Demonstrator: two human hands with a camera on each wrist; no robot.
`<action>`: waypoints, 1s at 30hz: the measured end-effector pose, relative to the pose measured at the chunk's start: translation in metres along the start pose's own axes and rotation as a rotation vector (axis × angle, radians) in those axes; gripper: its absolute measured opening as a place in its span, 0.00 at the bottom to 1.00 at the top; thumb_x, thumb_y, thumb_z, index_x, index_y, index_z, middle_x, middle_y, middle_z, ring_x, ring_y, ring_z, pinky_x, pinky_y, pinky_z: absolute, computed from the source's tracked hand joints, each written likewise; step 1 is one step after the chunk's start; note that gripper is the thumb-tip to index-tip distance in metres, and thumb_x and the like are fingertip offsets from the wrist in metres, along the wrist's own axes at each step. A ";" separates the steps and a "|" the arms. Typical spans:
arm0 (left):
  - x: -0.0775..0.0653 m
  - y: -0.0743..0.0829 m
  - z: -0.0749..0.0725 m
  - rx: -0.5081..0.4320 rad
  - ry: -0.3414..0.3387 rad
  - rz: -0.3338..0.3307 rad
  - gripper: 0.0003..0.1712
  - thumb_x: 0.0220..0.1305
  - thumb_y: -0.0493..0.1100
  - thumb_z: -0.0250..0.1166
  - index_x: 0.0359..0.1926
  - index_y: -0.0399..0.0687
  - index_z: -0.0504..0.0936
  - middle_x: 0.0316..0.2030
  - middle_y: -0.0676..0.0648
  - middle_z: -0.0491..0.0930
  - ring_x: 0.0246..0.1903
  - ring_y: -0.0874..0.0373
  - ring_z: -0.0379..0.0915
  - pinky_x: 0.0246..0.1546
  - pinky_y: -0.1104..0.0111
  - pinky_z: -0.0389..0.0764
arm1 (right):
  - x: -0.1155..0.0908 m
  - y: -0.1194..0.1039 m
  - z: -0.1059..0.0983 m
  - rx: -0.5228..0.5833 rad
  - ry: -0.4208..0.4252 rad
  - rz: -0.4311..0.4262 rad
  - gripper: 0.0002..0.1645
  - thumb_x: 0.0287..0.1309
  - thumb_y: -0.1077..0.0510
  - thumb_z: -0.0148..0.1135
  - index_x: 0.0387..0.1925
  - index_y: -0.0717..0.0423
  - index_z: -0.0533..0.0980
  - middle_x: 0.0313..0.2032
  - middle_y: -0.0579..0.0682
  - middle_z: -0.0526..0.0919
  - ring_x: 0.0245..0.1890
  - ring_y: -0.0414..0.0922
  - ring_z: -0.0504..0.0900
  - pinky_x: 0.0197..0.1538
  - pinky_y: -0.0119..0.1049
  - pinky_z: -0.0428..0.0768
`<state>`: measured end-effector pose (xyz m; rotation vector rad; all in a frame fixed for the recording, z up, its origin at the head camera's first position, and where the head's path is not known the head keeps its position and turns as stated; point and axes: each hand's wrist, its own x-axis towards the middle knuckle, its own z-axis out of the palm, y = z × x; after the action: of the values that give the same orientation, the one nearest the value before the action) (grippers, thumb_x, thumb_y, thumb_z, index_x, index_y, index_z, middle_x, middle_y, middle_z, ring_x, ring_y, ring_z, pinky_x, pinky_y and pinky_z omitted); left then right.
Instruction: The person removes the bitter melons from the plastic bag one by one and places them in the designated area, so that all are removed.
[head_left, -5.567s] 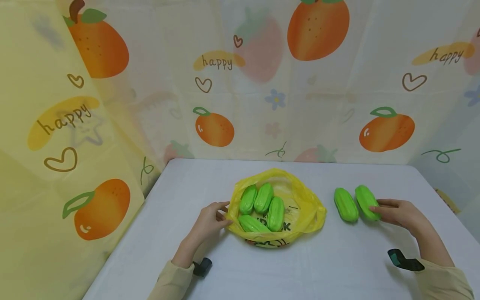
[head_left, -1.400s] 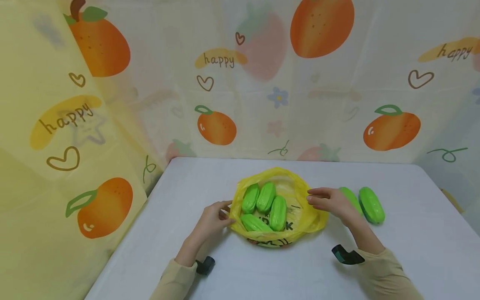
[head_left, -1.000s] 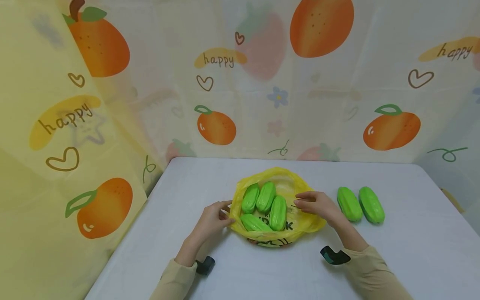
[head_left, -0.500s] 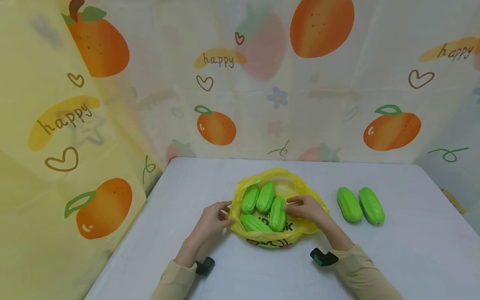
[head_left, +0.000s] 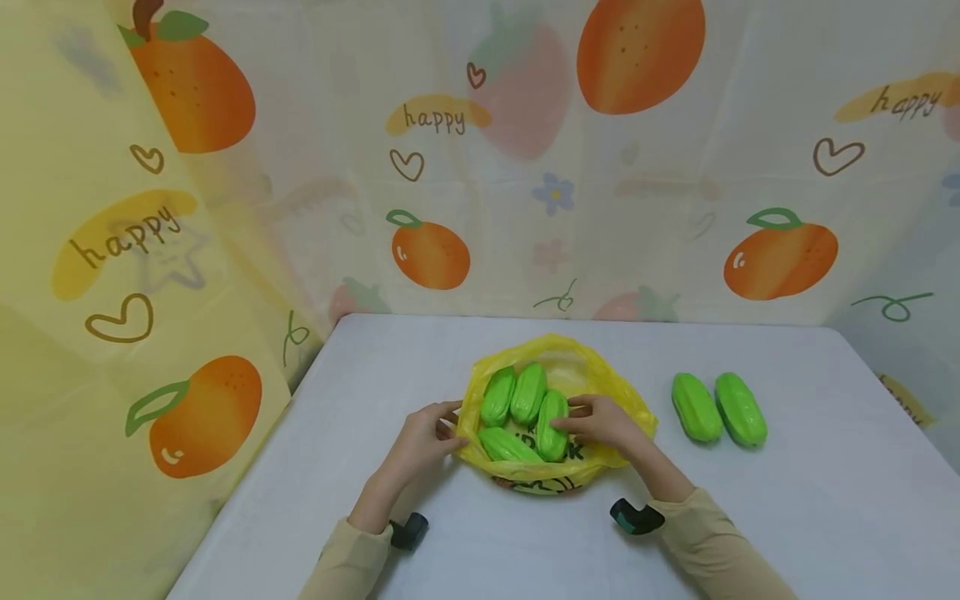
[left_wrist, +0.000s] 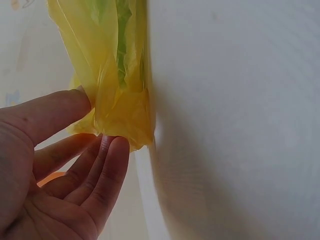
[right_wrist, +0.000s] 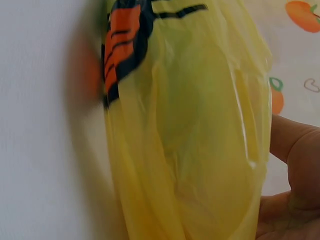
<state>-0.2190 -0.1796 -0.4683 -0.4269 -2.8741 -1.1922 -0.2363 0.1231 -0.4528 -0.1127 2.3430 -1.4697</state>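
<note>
gourd [head_left: 550, 439] just left of right hand [head_left: 602, 422], at its fingertips; long axis set across its reach. pinching or only touching: cannot tell. left hand [head_left: 422, 437], farther, pinches bag [head_left: 603, 377].

Wrist views near the bag [right_wrist: 192, 130]

Light is soft and rather dim, turning the white tabletop [head_left: 600, 558] greyish; the pale fruit-printed fabric backdrop [head_left: 637, 167] goes from a warm yellow cast at left to cooler grey at right. The head view is fairly crisp, with small sheens on the glossy, ridged green elongated vegetables [head_left: 696, 407] and faint shadows beneath both beige sleeves [head_left: 348, 554]. In the left wrist view, light glows through the translucent yellow plastic bag [left_wrist: 125, 117], beside a broad, soft-edged shadow; the right wrist view is softer, its bag streaked by glare.
</note>
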 end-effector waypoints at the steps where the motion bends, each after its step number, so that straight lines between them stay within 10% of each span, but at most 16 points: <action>1: 0.000 0.000 0.000 0.001 0.000 -0.002 0.31 0.51 0.38 0.72 0.59 0.42 0.75 0.40 0.46 0.81 0.33 0.60 0.77 0.33 0.72 0.79 | 0.000 0.000 0.001 0.001 0.000 0.006 0.47 0.52 0.48 0.69 0.64 0.72 0.61 0.56 0.71 0.73 0.46 0.56 0.82 0.45 0.43 0.82; 30: 0.000 -0.001 0.001 -0.002 0.002 0.004 0.31 0.51 0.38 0.72 0.58 0.42 0.76 0.40 0.46 0.81 0.33 0.61 0.77 0.33 0.72 0.79 | 0.005 -0.005 0.014 0.046 0.009 0.059 0.49 0.50 0.55 0.72 0.66 0.71 0.56 0.58 0.71 0.71 0.50 0.57 0.80 0.46 0.45 0.82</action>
<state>-0.2192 -0.1800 -0.4698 -0.4313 -2.8691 -1.1943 -0.2366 0.1082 -0.4551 -0.0241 2.2975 -1.4978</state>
